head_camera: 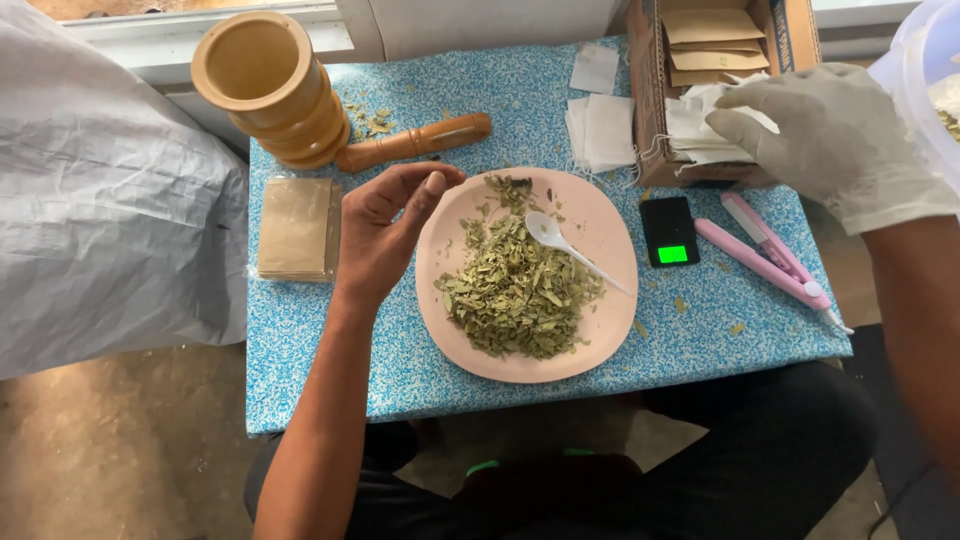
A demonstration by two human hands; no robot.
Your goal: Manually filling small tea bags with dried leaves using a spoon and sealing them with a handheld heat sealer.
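Flanking plate (600,215): hands, left (385,230) nearest

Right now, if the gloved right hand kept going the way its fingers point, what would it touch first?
The right hand points left, into the open cardboard box. Its fingertips already seem to rest on the stack of white paper sachets there, so it would meet those first, though depth is hard to judge.

Small table (330,345) under a blue speckled cover. On it: wooden mortar (268,85) and pestle (415,142) at the back left, clear pack of tan sachets (297,228) at the left edge, pink plate (600,225) in the middle, small black scale (669,231) just right of it, pink sealing tool (765,250) further right, cardboard box (650,100) at the back right, white filter bags (601,130) beside it, some dry leaf crumbs (372,120) around the mortar.
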